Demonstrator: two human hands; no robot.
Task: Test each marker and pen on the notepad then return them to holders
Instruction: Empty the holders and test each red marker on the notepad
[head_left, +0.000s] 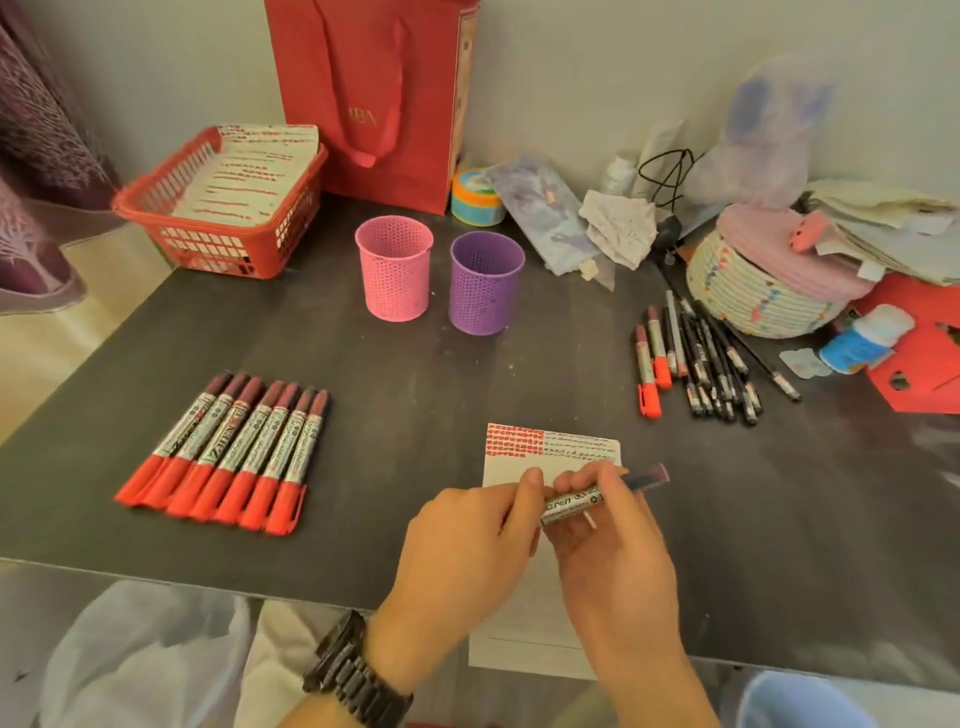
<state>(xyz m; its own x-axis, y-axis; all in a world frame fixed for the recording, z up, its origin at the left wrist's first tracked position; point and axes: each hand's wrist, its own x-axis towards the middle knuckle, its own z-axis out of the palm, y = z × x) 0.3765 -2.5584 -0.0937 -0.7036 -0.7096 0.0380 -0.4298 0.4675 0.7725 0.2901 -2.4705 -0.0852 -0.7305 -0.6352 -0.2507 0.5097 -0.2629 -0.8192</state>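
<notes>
Marker is held just above the notepad, lying nearly level between both hands. Its printed barrel is gripped by the curled fingers and thumb of the right hand, and its dark end is seen sticking out to the right past those fingers. Its other end is pinched by the left hand, thumb on top and fingers curled below; whether a cap sits there cannot be told, since that end is hidden. A dark watch is worn on the left wrist.

The notepad is laid on the dark table at the near edge, with a block of red dashes at its top left and lines of dark scribble at its top right.

A row of seven markers with red caps is laid side by side, touching, at the left. A pink holder and a purple holder are stood upright, just beside each other, toward the back. A pile of pens and markers is spread at the right, near a woven basket. A red basket holding marked sheets is set at the back left.
</notes>
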